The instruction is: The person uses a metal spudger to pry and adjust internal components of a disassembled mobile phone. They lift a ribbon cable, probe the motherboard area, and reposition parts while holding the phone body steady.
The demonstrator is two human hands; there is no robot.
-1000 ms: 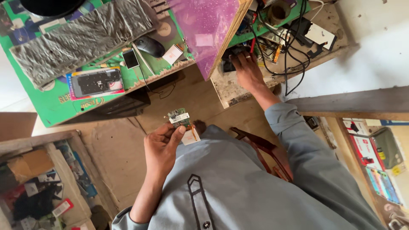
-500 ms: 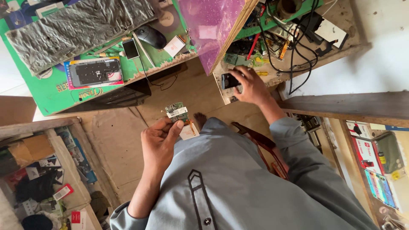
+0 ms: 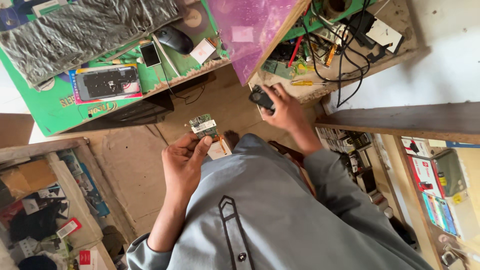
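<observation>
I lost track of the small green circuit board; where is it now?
In the head view, the small green circuit board is pinched in the left hand, centre-left, below the green desk.

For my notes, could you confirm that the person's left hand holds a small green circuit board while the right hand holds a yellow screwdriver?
Not quite: in the head view the right hand holds a small black device, not the yellow screwdriver, which lies on the bench. The left hand does hold the green circuit board.

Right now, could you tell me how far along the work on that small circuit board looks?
Done: the green circuit board is out and bare. In hand: the left hand pinches it, and the right hand holds a small black part off the cluttered bench. Left: the two remain apart.
</observation>
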